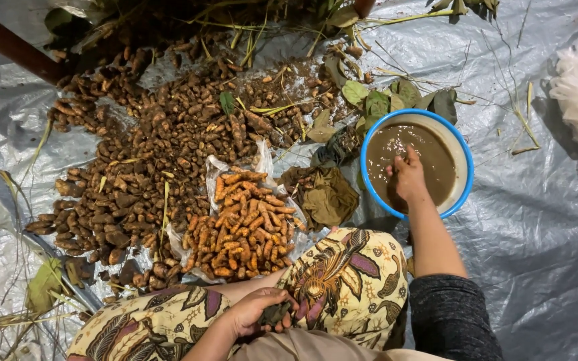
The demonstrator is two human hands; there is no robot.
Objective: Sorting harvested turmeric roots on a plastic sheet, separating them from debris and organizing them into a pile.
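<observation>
- Two hands are busy at once: your right hand [408, 177] is dipped into the blue-rimmed basin [463, 175], fingers [412, 158] loosely curled at the surface of the brown water [429, 152], seemingly rinsing something; whether they grip a root under the water cannot be told.
- Your left hand [254, 309] rests on your lap against the patterned cloth [342, 274], fingers clenched round a small dark, muddy piece [274, 313].
- You look to be at the washing step, root by root. A next move would call for a firm rub in the murky water, then a clean lift across to the washed heap.
- Basin: it sits on the silver sheet [543, 227] towards its right side, filled with muddy brown water and nothing else visible.
- Clear plastic bag [217, 167], laid open just in front of your knees: it carries the washed orange roots [245, 224].
- Unwashed brown roots [148, 154] lie loose on the sheet, spreading towards its far left, with leaves [376, 100] and stalks along the far edge.
</observation>
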